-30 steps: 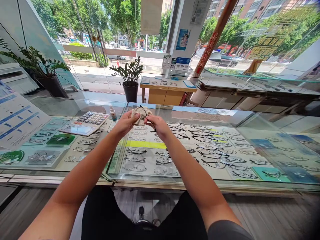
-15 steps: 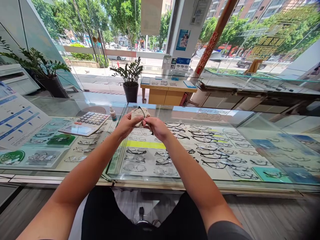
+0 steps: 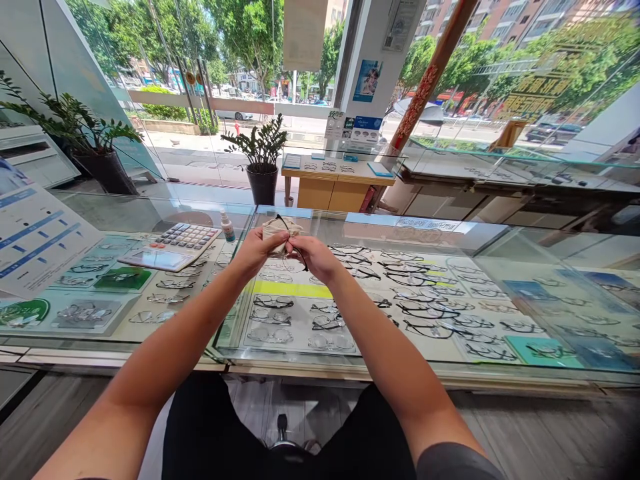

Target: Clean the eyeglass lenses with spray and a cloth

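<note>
Above the glass counter, my two hands meet around a pair of dark-framed eyeglasses [image 3: 303,259] and a beige cloth [image 3: 274,228]. My left hand [image 3: 256,249] is closed with the thumb on top, pinching the cloth around the glasses. Fingers of my right hand [image 3: 315,255] are closed on the glasses' frame, close against the left fingertips. One dark temple curves up over the cloth and another points down below the right fingers. The lenses are mostly hidden by cloth and fingers.
Rows of eyeglasses [image 3: 430,307] lie inside the glass display counter [image 3: 300,368]. On its top stand a calculator [image 3: 173,245], a small spray bottle [image 3: 227,228] and a printed card [image 3: 40,233] at the left. A potted plant [image 3: 263,183] is beyond the counter.
Both hands stay in almost the same place, with the cloth and glasses still between them. Only small shifts of the fingers and cloth show.
</note>
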Action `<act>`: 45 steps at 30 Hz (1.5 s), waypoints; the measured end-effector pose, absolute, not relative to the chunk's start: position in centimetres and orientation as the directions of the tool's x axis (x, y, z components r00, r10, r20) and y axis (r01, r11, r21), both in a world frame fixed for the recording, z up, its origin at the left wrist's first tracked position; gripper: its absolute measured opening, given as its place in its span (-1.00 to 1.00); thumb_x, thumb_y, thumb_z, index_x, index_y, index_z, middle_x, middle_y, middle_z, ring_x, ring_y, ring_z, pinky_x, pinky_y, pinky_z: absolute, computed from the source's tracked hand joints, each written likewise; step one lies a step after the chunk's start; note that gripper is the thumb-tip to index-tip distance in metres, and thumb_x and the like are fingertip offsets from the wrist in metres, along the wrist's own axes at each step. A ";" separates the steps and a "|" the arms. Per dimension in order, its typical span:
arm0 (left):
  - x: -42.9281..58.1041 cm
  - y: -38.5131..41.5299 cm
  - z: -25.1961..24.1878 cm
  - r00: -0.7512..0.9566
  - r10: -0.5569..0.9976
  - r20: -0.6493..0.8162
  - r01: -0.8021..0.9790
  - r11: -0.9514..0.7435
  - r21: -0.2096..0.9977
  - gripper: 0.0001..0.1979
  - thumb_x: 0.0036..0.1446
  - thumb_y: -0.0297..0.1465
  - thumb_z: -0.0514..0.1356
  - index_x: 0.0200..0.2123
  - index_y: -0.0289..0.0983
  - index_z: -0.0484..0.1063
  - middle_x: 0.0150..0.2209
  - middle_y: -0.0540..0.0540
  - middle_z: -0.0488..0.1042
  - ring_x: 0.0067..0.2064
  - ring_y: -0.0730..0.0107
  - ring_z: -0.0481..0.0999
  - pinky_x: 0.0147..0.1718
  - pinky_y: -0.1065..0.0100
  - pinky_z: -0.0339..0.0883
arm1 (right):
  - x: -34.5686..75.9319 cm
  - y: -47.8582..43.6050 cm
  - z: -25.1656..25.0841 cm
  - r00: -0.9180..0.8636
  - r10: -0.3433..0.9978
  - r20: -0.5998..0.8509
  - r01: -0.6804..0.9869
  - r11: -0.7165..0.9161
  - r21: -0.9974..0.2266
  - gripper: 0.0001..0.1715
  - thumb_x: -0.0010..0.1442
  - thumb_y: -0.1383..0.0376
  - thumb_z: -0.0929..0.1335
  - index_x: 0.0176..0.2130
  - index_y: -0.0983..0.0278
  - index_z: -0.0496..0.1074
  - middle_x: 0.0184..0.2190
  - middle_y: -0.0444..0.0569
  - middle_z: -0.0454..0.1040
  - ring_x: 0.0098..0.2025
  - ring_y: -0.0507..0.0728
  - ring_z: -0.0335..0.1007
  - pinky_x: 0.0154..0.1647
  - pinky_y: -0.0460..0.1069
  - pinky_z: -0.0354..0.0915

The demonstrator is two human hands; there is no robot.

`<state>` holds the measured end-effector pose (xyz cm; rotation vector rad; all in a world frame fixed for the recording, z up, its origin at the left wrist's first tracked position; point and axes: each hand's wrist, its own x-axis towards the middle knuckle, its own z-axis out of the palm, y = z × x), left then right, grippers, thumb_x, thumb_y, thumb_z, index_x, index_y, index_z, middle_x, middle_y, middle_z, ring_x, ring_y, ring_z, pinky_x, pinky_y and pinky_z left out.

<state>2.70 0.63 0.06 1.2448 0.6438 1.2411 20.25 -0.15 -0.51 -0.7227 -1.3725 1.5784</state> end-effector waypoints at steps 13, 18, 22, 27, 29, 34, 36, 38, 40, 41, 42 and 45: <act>2.5 1.7 -0.7 0.190 0.958 0.216 -0.436 -0.115 0.892 -0.52 0.08 0.00 0.59 -0.35 -0.30 0.60 -0.48 -0.04 0.59 -0.42 0.32 0.59 -0.32 0.30 0.51 | 19.9 -0.5 -0.5 -0.437 0.887 0.149 -0.225 0.053 -0.973 -0.48 0.08 -0.16 0.59 -0.44 0.21 0.58 -0.32 -0.06 0.49 -0.16 0.15 0.34 -0.01 0.07 0.30; 2.5 1.9 -0.8 0.231 0.959 0.165 -0.470 -0.039 0.882 -0.47 0.09 0.07 0.56 -0.31 -0.29 0.60 -0.46 -0.08 0.61 -0.34 0.20 0.68 -0.38 0.32 0.49 | 19.8 -0.5 -0.6 -0.432 0.888 0.156 -0.190 0.080 -0.979 -0.47 0.10 -0.17 0.58 -0.44 0.21 0.58 -0.33 -0.05 0.50 -0.15 0.15 0.36 -0.01 0.08 0.30; 2.2 2.1 -1.0 0.259 0.956 0.136 -0.466 0.000 0.885 -0.47 0.12 0.05 0.56 -0.28 -0.32 0.61 -0.43 -0.13 0.64 -0.34 0.22 0.68 -0.36 0.32 0.51 | 19.6 -0.4 -0.7 -0.432 0.889 0.153 -0.182 0.080 -0.980 -0.48 0.11 -0.15 0.57 -0.45 0.22 0.58 -0.33 -0.04 0.50 -0.17 0.15 0.36 -0.03 0.08 0.28; 1.8 2.2 -1.2 0.315 0.930 0.189 -0.449 -0.029 0.893 -0.41 0.04 0.10 0.58 -0.29 -0.34 0.62 -0.51 -0.09 0.58 -0.51 0.32 0.55 -0.43 0.32 0.49 | 19.3 -0.3 -0.7 -0.427 0.891 0.152 -0.147 0.097 -0.984 -0.49 0.10 -0.13 0.56 -0.46 0.24 0.57 -0.31 -0.04 0.53 -0.19 0.13 0.35 -0.05 0.06 0.25; 1.7 2.0 -1.0 0.338 0.919 0.201 -0.428 -0.040 0.903 -0.40 0.05 0.09 0.58 -0.26 -0.36 0.63 -0.56 -0.07 0.53 -0.55 0.34 0.52 -0.50 0.36 0.42 | 19.1 -0.3 -0.8 -0.435 0.888 0.152 -0.133 0.104 -0.986 -0.51 0.10 -0.12 0.54 -0.44 0.24 0.57 -0.33 -0.05 0.54 -0.19 0.13 0.35 -0.05 0.06 0.24; 1.6 1.5 -0.4 0.360 0.907 0.218 -0.401 -0.060 0.914 -0.41 0.03 0.07 0.61 -0.32 -0.36 0.60 -0.63 -0.06 0.48 -0.60 0.42 0.45 -0.55 0.42 0.35 | 18.8 -0.3 -1.1 -0.434 0.886 0.161 -0.127 0.117 -0.985 -0.57 0.11 -0.07 0.50 -0.42 0.24 0.55 -0.37 -0.07 0.53 -0.21 0.12 0.36 -0.07 0.06 0.22; 1.6 1.4 -0.2 0.368 0.903 0.223 -0.397 -0.065 0.916 -0.41 0.00 0.05 0.63 -0.35 -0.36 0.59 -0.63 -0.07 0.49 -0.59 0.39 0.47 -0.52 0.40 0.40 | 18.7 -0.3 -1.2 -0.429 0.887 0.174 -0.137 0.126 -0.983 -0.60 0.12 -0.04 0.48 -0.44 0.23 0.54 -0.39 -0.08 0.52 -0.24 0.11 0.35 -0.09 0.06 0.22; 1.6 1.2 0.0 0.383 0.898 0.217 -0.383 -0.059 0.922 -0.42 -0.02 0.03 0.64 -0.36 -0.36 0.59 -0.64 -0.08 0.49 -0.58 0.33 0.51 -0.50 0.35 0.45 | 18.6 -0.3 -1.3 -0.416 0.891 0.181 -0.163 0.123 -0.979 -0.63 0.12 0.00 0.45 -0.46 0.23 0.54 -0.42 -0.08 0.51 -0.28 0.10 0.32 -0.12 0.06 0.22; 1.6 1.1 0.2 0.396 0.894 0.208 -0.367 -0.053 0.929 -0.44 -0.04 0.00 0.65 -0.38 -0.36 0.59 -0.63 -0.08 0.50 -0.57 0.30 0.53 -0.49 0.32 0.48 | 18.5 -0.3 -1.3 -0.401 0.898 0.183 -0.192 0.113 -0.975 -0.65 0.11 0.03 0.42 -0.48 0.24 0.54 -0.43 -0.08 0.50 -0.31 0.09 0.30 -0.14 0.05 0.22; 1.5 1.1 0.3 0.403 0.892 0.205 -0.360 -0.051 0.932 -0.46 -0.05 -0.03 0.66 -0.39 -0.36 0.58 -0.62 -0.08 0.51 -0.57 0.30 0.53 -0.48 0.32 0.49 | 18.5 -0.3 -1.3 -0.395 0.901 0.182 -0.201 0.109 -0.973 -0.66 0.10 0.04 0.41 -0.49 0.24 0.54 -0.44 -0.08 0.50 -0.32 0.09 0.30 -0.15 0.05 0.22; 1.5 1.1 0.4 0.412 0.888 0.204 -0.355 -0.050 0.934 -0.48 -0.05 -0.07 0.67 -0.40 -0.36 0.58 -0.61 -0.09 0.52 -0.56 0.31 0.54 -0.47 0.31 0.50 | 18.5 -0.3 -1.4 -0.389 0.903 0.183 -0.210 0.106 -0.972 -0.65 0.10 0.04 0.41 -0.49 0.24 0.54 -0.44 -0.08 0.50 -0.32 0.09 0.30 -0.16 0.05 0.22; 1.2 1.1 0.5 0.454 0.866 0.211 -0.346 -0.047 0.937 -0.55 -0.05 -0.18 0.68 -0.40 -0.36 0.58 -0.57 -0.11 0.56 -0.50 0.31 0.57 -0.40 0.32 0.53 | 18.5 -0.3 -1.5 -0.384 0.905 0.183 -0.244 0.092 -0.965 -0.64 0.09 0.01 0.43 -0.49 0.24 0.53 -0.44 -0.08 0.48 -0.31 0.09 0.30 -0.17 0.05 0.22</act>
